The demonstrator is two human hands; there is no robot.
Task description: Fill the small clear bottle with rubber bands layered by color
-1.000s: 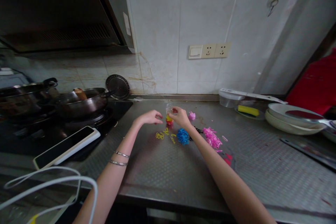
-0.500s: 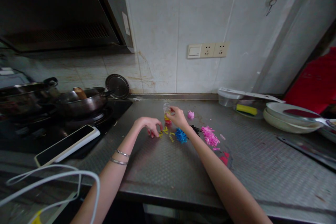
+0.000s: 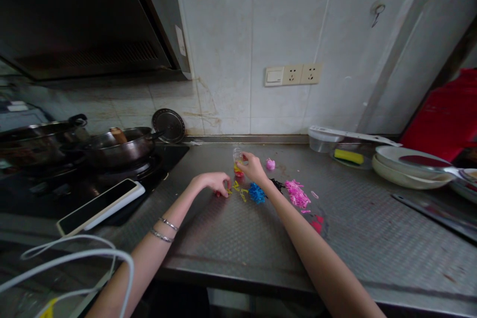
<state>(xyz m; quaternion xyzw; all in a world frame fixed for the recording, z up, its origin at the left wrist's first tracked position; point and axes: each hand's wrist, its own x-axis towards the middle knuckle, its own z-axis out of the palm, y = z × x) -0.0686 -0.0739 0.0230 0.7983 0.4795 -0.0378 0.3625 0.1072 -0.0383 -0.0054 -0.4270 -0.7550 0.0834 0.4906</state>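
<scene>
My right hand (image 3: 253,167) is closed around the upper part of a small clear jar (image 3: 237,153) standing on the steel counter. Yellow and red bits show inside the jar. To its left, my left hand (image 3: 219,184) points down with thumb and fingers pinched at a yellow rubber band (image 3: 229,192) on the counter. More yellow rubber bands (image 3: 243,194) lie just right of those fingertips. Beyond them are a blue pile of bands (image 3: 257,193), a black pile (image 3: 277,185), partly behind my right wrist, and a pink pile (image 3: 297,194). A pink knob-like piece (image 3: 270,164) sits behind the piles.
Red pieces (image 3: 316,223) in clear plastic lie beside my right forearm. At left are a hob with pans (image 3: 119,146), a white device (image 3: 100,208) and a white cable (image 3: 126,258). Bowls (image 3: 410,171), a yellow sponge (image 3: 349,156) and a dark blade-like tool (image 3: 432,213) are at right.
My left fingers have drawn together at the yellow rubber band they were spread beside. My right hand stays on the jar. The view has shifted slightly.
</scene>
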